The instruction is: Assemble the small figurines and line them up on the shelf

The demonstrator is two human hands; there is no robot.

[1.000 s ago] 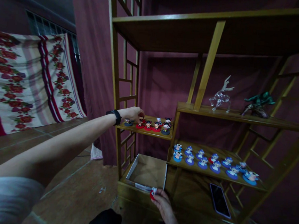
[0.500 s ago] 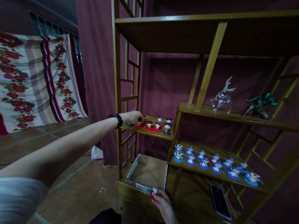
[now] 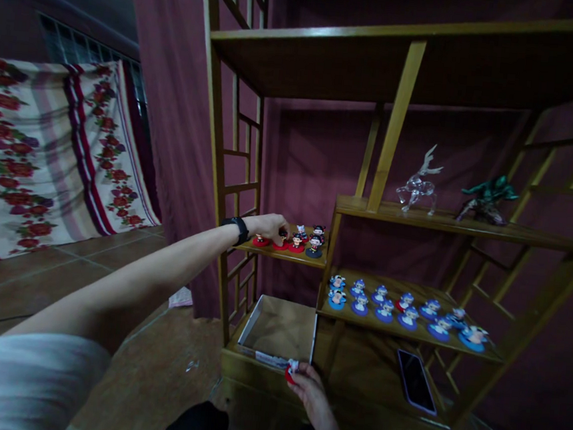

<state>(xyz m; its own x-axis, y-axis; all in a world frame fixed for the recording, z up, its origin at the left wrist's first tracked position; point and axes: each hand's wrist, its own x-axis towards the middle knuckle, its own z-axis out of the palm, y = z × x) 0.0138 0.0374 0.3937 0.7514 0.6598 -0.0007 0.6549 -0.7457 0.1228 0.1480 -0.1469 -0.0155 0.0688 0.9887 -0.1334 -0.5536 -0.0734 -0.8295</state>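
Note:
My left hand (image 3: 271, 227), with a black band on its wrist, reaches over the small upper-left shelf (image 3: 283, 253). Its fingers curl down behind the front row of figurines; what they hold, if anything, is hidden. A red-based figurine (image 3: 296, 244) stands just right of the fingers, beside a dark-based figurine (image 3: 314, 247). Behind these are a white-headed figurine (image 3: 301, 232) and a dark-haired one (image 3: 319, 232). Lower down, my right hand (image 3: 310, 386) is closed on a small white-headed figurine with a red base (image 3: 292, 369), held at the front edge of a cardboard box (image 3: 279, 328).
Several blue and purple figurines (image 3: 384, 310) stand in two rows on the lower right shelf. Above them are a clear deer statuette (image 3: 418, 188) and a green statuette (image 3: 488, 199). A phone (image 3: 416, 381) lies on the bottom board. Lattice side panels (image 3: 241, 187) frame the rack.
My left hand has shifted right along the upper-left shelf, uncovering the leftmost red-based figurine. The view has swung slightly right. My right hand still holds its figurine by the box.

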